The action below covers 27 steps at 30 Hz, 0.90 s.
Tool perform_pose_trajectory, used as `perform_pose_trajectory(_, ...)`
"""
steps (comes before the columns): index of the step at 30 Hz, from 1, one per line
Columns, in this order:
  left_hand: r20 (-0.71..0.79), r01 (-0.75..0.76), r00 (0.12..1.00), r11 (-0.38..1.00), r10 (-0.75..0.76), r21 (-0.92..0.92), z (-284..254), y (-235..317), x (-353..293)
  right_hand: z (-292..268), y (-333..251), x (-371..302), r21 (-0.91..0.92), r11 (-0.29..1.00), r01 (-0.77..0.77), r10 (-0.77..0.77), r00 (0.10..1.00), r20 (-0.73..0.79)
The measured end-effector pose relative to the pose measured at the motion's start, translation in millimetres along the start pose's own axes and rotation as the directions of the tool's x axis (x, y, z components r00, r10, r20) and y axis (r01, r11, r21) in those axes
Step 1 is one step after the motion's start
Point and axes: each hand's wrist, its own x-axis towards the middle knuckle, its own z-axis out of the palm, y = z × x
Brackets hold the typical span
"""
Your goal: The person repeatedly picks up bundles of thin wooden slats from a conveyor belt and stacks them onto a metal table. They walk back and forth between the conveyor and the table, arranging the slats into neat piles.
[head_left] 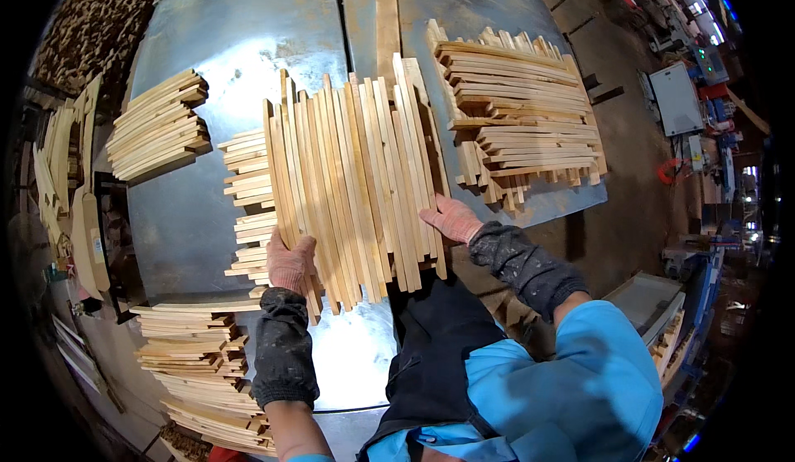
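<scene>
A row of long, thin wooden strips [356, 180] lies side by side in front of me, their ends uneven. My left hand [291, 262], in a pinkish work glove, presses on the row's near left edge, its fingers partly hidden by the wood. On the right edge, my right hand [452, 218], gloved alike, grips the outer strips, so the row sits between both hands. Beneath it, crosswise strips [248, 168] stick out on the left. A wider board [387, 23] extends beyond the row's far end.
The metal tabletop [174, 222] carries a small strip stack [157, 127] at left and a larger crossed stack [522, 106] at right. More strips [195, 363] are piled at near left. Woodchip-like pieces [91, 23] heap up at far left. A machine panel [676, 99] stands at right.
</scene>
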Motion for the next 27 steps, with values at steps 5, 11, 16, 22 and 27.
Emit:
perform_pose_trajectory(5,-0.197,-0.194,0.908,0.786,0.371,0.588,20,10,-19,-45,-37,13,-0.311,0.946,-0.094,0.130,0.987,0.095)
perform_pose_trajectory(11,0.342,-0.504,0.851,0.442,0.398,0.742,92,26,-96,-85,-148,92,-0.273,0.942,0.196,-0.256,0.945,-0.204)
perform_pose_trajectory(16,0.360,-0.534,0.830,0.422,0.425,0.733,127,-20,-113,-71,-184,232,-0.444,0.858,0.259,-0.412,0.864,-0.291)
perform_pose_trajectory(22,0.363,-0.531,0.837,0.444,0.409,0.722,123,-25,-115,-70,-202,306,-0.598,0.781,0.181,-0.232,0.973,-0.009)
perform_pose_trajectory(27,0.339,-0.542,0.827,0.474,0.449,0.694,119,-10,-114,-92,-212,299,-0.618,0.777,0.119,-0.302,0.932,-0.200)
